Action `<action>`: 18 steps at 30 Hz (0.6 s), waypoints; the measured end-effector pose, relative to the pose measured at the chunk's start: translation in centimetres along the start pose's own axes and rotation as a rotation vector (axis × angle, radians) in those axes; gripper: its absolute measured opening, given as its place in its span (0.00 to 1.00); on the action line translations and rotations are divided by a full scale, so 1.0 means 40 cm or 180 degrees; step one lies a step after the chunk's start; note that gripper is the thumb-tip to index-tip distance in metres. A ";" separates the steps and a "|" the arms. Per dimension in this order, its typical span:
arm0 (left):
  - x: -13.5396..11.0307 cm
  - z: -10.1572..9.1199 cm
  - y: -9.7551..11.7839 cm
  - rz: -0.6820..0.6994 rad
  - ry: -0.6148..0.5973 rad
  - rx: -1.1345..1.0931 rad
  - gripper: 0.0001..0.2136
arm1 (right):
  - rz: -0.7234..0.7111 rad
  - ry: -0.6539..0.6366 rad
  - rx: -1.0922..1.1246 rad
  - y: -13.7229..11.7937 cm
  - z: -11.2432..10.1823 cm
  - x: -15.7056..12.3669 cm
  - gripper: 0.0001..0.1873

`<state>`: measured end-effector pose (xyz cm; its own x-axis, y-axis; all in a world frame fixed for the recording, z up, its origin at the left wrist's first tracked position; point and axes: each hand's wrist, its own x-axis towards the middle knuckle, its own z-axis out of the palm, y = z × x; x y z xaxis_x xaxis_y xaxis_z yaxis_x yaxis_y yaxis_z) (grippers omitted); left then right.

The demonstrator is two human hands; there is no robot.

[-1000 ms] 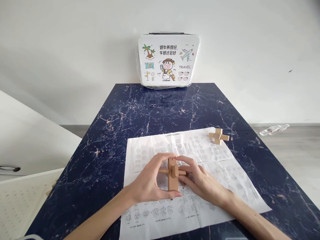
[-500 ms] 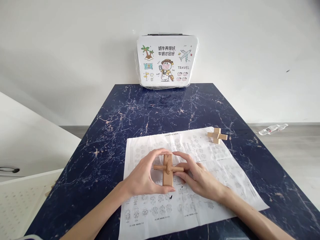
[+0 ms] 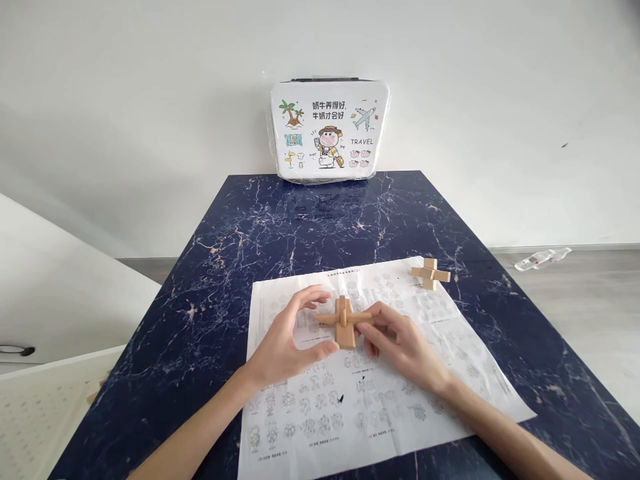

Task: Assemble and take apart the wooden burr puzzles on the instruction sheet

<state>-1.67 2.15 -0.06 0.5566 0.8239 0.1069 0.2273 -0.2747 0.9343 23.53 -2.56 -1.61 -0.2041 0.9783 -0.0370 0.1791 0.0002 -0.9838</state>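
Table edge (image 3: 400,175) far beyond held cross (image 3: 345,337)

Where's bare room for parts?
Blue tabletop between sheet and white case; also left of the sheet, beyond the left forearm. Crowded: mid-sheet, left hand and right hand at a wooden cross; top-right corner, second cross.

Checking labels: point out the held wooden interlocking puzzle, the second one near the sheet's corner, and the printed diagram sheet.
Held wooden interlocking puzzle (image 3: 343,319), head view: where pieces cross.
Second wooden interlocking puzzle (image 3: 429,273), head view: central crossing.
Printed diagram sheet (image 3: 360,403), head view: lower middle.
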 end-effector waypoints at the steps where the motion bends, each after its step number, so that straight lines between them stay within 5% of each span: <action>1: 0.002 0.000 -0.001 -0.0011 0.0091 -0.0003 0.33 | 0.0115 0.0103 0.0355 0.000 -0.006 0.005 0.15; 9: 0.007 0.006 -0.010 -0.0149 0.0402 0.0083 0.23 | 0.0823 0.1005 0.2687 0.052 -0.082 0.044 0.08; 18: 0.009 0.007 -0.001 -0.0174 0.0409 0.0122 0.21 | 0.0646 0.1077 0.2795 0.054 -0.079 0.045 0.10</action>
<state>-1.26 2.30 -0.17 0.4361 0.8942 0.1012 0.2863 -0.2444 0.9264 26.57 -0.14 -3.27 0.0644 0.9506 -0.3037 -0.6319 -0.1966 -0.7497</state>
